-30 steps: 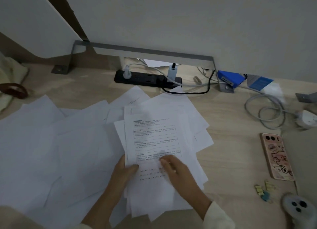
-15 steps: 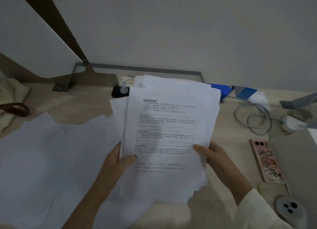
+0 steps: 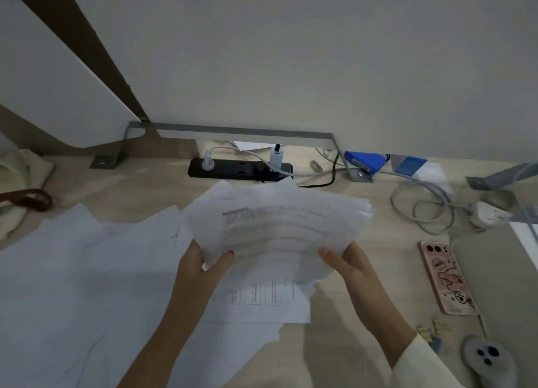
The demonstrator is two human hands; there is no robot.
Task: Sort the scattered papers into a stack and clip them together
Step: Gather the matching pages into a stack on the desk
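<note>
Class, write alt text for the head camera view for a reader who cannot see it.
Two hands, left hand and right hand, hold a fanned bundle of papers above a desk. More loose sheets lie left; a phone and small clips lie right.

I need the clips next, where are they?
The small clips lie on the desk at the lower right, just below the pink phone and beside the person's right sleeve.

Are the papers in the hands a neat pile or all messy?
Messy. The bundle of papers held by the left hand and right hand is fanned out, its edges staggered and corners sticking out.
</note>
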